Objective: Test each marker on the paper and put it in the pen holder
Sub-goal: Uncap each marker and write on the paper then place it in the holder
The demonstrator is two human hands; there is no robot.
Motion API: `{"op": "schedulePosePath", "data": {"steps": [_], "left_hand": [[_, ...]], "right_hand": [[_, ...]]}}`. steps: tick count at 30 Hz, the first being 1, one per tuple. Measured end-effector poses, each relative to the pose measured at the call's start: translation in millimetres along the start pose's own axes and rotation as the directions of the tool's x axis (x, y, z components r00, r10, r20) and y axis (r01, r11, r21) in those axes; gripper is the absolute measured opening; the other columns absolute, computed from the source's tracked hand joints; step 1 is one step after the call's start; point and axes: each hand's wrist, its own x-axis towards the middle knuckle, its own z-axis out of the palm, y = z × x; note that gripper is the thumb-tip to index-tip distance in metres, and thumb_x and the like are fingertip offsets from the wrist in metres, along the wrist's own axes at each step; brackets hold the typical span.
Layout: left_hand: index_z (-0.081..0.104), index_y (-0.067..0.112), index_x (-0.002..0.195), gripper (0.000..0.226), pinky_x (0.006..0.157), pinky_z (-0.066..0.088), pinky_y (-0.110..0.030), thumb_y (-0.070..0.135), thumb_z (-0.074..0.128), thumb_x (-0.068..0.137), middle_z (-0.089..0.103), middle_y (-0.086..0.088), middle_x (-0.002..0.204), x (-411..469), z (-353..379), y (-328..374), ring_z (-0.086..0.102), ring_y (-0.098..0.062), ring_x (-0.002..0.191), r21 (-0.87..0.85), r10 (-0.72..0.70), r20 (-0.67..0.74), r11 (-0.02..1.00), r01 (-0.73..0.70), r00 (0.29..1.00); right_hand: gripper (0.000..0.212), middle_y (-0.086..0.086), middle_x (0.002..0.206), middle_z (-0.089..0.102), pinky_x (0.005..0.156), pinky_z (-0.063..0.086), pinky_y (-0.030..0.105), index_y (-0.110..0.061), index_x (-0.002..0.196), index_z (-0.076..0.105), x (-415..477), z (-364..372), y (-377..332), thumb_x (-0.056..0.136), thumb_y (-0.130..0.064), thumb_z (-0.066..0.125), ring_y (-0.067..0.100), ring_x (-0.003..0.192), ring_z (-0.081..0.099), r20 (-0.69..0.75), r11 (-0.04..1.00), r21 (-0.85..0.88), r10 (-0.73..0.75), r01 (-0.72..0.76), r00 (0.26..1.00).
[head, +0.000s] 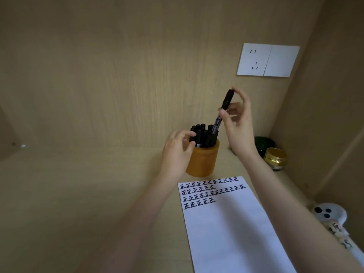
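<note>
An orange-brown pen holder (202, 160) stands on the desk, packed with several black markers (202, 134). My right hand (238, 123) pinches one capped black marker (223, 109) between thumb and fingers; it tilts, its lower end down among the others in the holder. My left hand (177, 150) is at the holder's left rim, its curled fingertips touching the marker tops. Just in front lies a white sheet of paper (230, 233) with rows of black test characters near its top edge.
Two jars, a dark green jar (264, 143) and a gold-lidded jar (275, 158), sit in the right back corner. A white plush-like object (331, 213) lies at the right edge. A wall socket (267, 60) is on the back panel. Wooden walls enclose the desk.
</note>
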Motion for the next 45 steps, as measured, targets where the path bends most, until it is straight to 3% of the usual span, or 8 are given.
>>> {"op": "schedulePosePath", "data": {"steps": [7,11,19,24,36,39,43,45], "left_hand": [[0.053,0.021,0.127,0.037,0.106,0.036,-0.034,0.016,0.056,0.091,0.05,0.0,0.126,29,19,-3,0.045,-0.016,0.121,0.131,0.071,0.094,0.988,-0.083,0.993],[0.051,0.023,0.131,0.04,0.105,0.039,-0.037,0.017,0.055,0.092,0.048,0.0,0.131,35,24,-12,0.046,-0.018,0.121,0.151,0.066,0.145,0.985,-0.089,0.987],[0.051,0.022,0.127,0.034,0.092,0.029,-0.018,0.015,0.053,0.093,0.049,-0.001,0.127,36,25,-14,0.038,-0.015,0.122,0.202,0.093,0.145,0.972,-0.121,0.985],[0.052,0.022,0.124,0.031,0.09,0.033,-0.02,0.015,0.053,0.093,0.048,-0.001,0.124,36,28,-14,0.04,-0.016,0.12,0.187,0.086,0.122,0.977,-0.108,0.989],[0.051,0.023,0.121,0.031,0.095,0.042,-0.028,0.014,0.053,0.092,0.046,0.001,0.124,37,31,-19,0.046,-0.02,0.12,0.126,0.086,0.101,0.987,-0.098,0.991],[0.051,0.022,0.122,0.031,0.095,0.044,-0.03,0.014,0.053,0.092,0.047,0.0,0.125,36,32,-19,0.046,-0.02,0.119,0.134,0.088,0.085,0.986,-0.099,0.992],[0.05,0.022,0.122,0.031,0.098,0.045,-0.035,0.014,0.053,0.092,0.046,0.0,0.126,36,33,-21,0.047,-0.02,0.121,0.121,0.091,0.078,0.988,-0.1,0.993],[0.05,0.022,0.123,0.032,0.098,0.045,-0.036,0.014,0.053,0.092,0.047,-0.001,0.126,36,34,-22,0.047,-0.02,0.121,0.115,0.097,0.075,0.988,-0.106,0.992]], "right_hand": [[0.052,0.006,0.099,0.058,0.078,0.045,0.009,-0.022,0.142,0.035,36,15,21,0.096,-0.008,0.054,0.009,0.089,0.056,-0.007,1.0,0.009,-0.002,0.002,1.0],[0.051,0.011,0.099,0.06,0.078,0.044,0.008,-0.023,0.142,0.035,37,19,30,0.096,-0.009,0.053,0.014,0.091,0.058,0.024,1.0,-0.007,0.005,-0.005,1.0],[0.05,0.009,0.096,0.062,0.08,0.046,0.011,-0.024,0.139,0.037,40,19,32,0.095,-0.009,0.055,0.012,0.09,0.06,0.074,0.999,-0.011,-0.029,0.03,0.997],[0.051,-0.001,0.094,0.059,0.08,0.045,0.007,-0.022,0.139,0.037,45,19,32,0.095,-0.005,0.054,0.006,0.089,0.058,0.098,0.999,-0.031,-0.038,0.041,0.994],[0.049,0.005,0.098,0.064,0.075,0.043,0.004,-0.031,0.134,0.041,40,23,52,0.094,-0.009,0.057,0.009,0.092,0.06,0.25,0.996,-0.089,0.05,-0.028,0.967],[0.038,0.007,0.095,0.066,0.075,0.048,0.01,-0.03,0.13,0.044,37,23,52,0.096,-0.017,0.055,0.013,0.089,0.063,0.309,0.995,-0.095,0.07,-0.043,0.948],[0.022,0.004,0.09,0.069,0.077,0.057,0.04,-0.028,0.122,0.05,25,22,56,0.101,-0.028,0.046,0.016,0.085,0.066,0.343,0.991,-0.115,0.105,-0.069,0.933],[0.023,-0.002,0.104,0.068,0.085,0.055,0.039,-0.026,0.122,0.054,20,22,58,0.101,-0.028,0.044,0.011,0.096,0.064,0.323,0.99,-0.122,0.101,-0.064,0.941]]}}
